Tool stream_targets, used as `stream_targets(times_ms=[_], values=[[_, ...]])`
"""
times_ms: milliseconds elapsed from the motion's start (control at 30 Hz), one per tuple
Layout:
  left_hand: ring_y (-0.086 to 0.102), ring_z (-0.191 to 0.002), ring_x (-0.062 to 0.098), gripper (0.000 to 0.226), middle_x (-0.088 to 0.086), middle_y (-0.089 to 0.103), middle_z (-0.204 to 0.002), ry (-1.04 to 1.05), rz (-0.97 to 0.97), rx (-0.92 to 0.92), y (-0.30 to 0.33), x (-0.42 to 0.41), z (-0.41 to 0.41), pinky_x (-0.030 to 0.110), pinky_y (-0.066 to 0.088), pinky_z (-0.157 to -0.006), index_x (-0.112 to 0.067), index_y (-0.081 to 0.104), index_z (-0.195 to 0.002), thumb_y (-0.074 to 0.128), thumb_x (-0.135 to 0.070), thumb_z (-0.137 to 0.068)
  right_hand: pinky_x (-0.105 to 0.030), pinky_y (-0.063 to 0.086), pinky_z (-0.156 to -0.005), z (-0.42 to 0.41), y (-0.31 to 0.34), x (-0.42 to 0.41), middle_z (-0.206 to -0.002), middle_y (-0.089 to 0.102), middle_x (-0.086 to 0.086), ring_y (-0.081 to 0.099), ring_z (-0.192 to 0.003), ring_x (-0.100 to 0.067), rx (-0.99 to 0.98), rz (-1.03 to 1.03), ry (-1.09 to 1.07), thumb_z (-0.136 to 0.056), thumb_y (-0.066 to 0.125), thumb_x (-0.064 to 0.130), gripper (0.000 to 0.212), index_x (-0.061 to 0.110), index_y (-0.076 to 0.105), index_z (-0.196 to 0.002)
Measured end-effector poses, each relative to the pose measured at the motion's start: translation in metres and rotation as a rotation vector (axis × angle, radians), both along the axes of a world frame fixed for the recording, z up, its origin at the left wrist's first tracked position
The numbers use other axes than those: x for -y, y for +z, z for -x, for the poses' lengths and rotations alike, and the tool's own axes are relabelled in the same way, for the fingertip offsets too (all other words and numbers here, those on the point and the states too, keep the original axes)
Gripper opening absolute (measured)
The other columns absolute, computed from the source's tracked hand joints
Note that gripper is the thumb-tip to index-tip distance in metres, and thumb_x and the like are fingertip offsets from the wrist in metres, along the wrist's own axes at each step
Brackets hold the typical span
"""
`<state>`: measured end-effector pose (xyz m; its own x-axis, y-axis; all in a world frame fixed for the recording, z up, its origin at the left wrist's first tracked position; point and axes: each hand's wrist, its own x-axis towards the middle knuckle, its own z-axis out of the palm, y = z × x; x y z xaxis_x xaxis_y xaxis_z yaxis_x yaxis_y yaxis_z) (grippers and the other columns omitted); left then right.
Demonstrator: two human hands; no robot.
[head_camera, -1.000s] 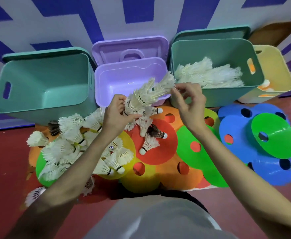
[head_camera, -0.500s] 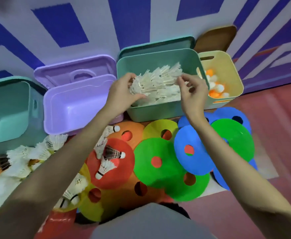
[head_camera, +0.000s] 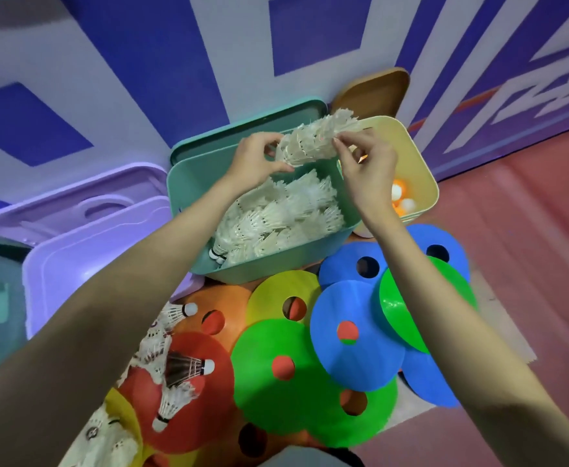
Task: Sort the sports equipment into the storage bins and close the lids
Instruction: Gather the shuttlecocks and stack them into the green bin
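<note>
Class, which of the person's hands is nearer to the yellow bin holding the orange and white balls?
Right. The right hand overlaps the yellow bin in the picture; the left hand is over the teal bin beside it.

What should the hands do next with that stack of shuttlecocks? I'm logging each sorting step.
Probably lower it and let go. Both the left hand and right hand hold the stack of shuttlecocks right above the teal bin, which already holds white shuttlecocks and stands open.

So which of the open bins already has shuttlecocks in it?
The teal bin under both hands; the purple bin looks empty, the yellow bin holds balls.
</note>
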<state>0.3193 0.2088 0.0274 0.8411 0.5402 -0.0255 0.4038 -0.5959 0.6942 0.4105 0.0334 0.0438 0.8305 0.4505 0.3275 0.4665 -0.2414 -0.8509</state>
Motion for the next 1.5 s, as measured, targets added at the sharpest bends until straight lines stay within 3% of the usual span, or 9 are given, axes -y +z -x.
stream_targets(times_ms=[267, 567, 667, 733, 833, 933, 1133, 1367, 1500], values=[[0.061, -0.095, 0.019, 0.049, 0.0, 0.07, -0.107, -0.069, -0.074, -0.068, -0.034, -0.008, -0.011, 0.037, 0.049, -0.088, -0.02, 0.068, -0.117, 0.081, -0.028, -0.071, -0.022, 0.037, -0.061, -0.014, -0.026, -0.02, -0.085, 0.065, -0.006, 0.047, -0.06, -0.009, 0.03, 0.105, 0.048, -0.088, 0.065, 0.02, 0.014, 0.013, 0.076, -0.092], [0.048, -0.113, 0.024, 0.054, 0.009, 0.056, -0.117, -0.128, -0.407, -0.277, -0.053, -0.016, 0.003, 0.039, 0.042, -0.095, -0.007, 0.054, -0.126, 0.063, -0.043, -0.087, -0.024, 0.029, -0.063, -0.02, -0.048, -0.034, -0.084, 0.064, -0.01, 0.05, -0.069, -0.016, 0.048, 0.246, 0.112, -0.089, 0.059, 0.012, 0.017, 0.008, 0.075, -0.091], [0.047, -0.111, 0.024, 0.055, 0.009, 0.056, -0.115, -0.12, -0.447, -0.312, -0.053, -0.02, 0.011, 0.04, 0.043, -0.094, -0.006, 0.056, -0.119, 0.061, -0.049, -0.085, -0.034, 0.041, -0.066, -0.027, -0.052, -0.036, -0.086, 0.066, -0.014, 0.059, -0.078, -0.028, 0.099, 0.352, 0.134, -0.089, 0.055, 0.01, 0.018, 0.005, 0.072, -0.089], [0.047, -0.11, 0.024, 0.055, 0.009, 0.056, -0.114, -0.115, -0.472, -0.329, -0.05, -0.022, 0.016, 0.039, 0.043, -0.094, -0.006, 0.056, -0.117, 0.062, -0.051, -0.084, -0.039, 0.047, -0.073, -0.029, -0.054, -0.038, -0.095, 0.067, -0.016, 0.061, -0.087, -0.033, 0.101, 0.407, 0.132, -0.088, 0.052, 0.007, 0.021, 0.004, 0.068, -0.1], [0.047, -0.108, 0.024, 0.054, 0.009, 0.055, -0.113, -0.096, -0.53, -0.339, -0.048, -0.021, 0.021, 0.039, 0.041, -0.095, -0.006, 0.056, -0.117, 0.063, -0.05, -0.085, -0.041, 0.048, -0.074, -0.024, -0.054, -0.04, -0.107, 0.063, -0.019, 0.059, -0.09, -0.035, 0.096, 0.444, 0.163, -0.084, 0.045, -0.003, 0.048, 0.009, 0.048, -0.131], [0.047, -0.105, 0.024, 0.05, 0.01, 0.055, -0.111, -0.07, -0.578, -0.351, -0.047, -0.02, 0.022, 0.039, 0.04, -0.095, -0.006, 0.058, -0.111, 0.064, -0.048, -0.085, -0.042, 0.048, -0.078, -0.02, -0.057, -0.042, -0.117, 0.053, -0.021, 0.057, -0.094, -0.039, 0.147, 0.528, 0.23, -0.083, 0.043, -0.005, 0.057, 0.011, 0.041, -0.138], [0.046, -0.116, 0.029, 0.053, 0.014, 0.053, -0.123, -0.059, -0.5, -0.329, -0.047, -0.012, 0.03, 0.042, 0.041, -0.098, -0.01, 0.041, -0.139, 0.058, -0.031, -0.094, -0.044, 0.043, -0.097, -0.014, -0.079, -0.052, -0.125, 0.039, -0.022, 0.05, -0.109, -0.043, 0.069, 0.797, 0.293, -0.088, 0.048, 0.001, 0.039, 0.004, 0.048, -0.127], [0.046, -0.119, 0.03, 0.049, 0.014, 0.053, -0.125, -0.02, -0.414, -0.319, -0.042, -0.003, 0.058, 0.042, 0.038, -0.102, -0.01, 0.045, -0.137, 0.058, -0.027, -0.093, -0.044, 0.036, -0.103, 0.007, -0.069, -0.049, -0.141, 0.023, -0.029, 0.037, -0.123, -0.047, 0.083, 0.882, 0.275, -0.089, 0.054, 0.01, 0.037, 0.004, 0.045, -0.125], [0.047, -0.118, 0.03, 0.043, 0.013, 0.054, -0.125, -0.004, -0.395, -0.211, -0.025, 0.012, 0.097, 0.041, 0.037, -0.099, -0.01, 0.05, -0.134, 0.058, -0.024, -0.093, -0.043, 0.043, -0.095, 0.051, -0.052, -0.029, -0.134, 0.037, -0.023, 0.044, -0.119, -0.04, 0.189, 0.643, 0.34, -0.088, 0.055, 0.01, 0.033, 0.0, 0.053, -0.12]])
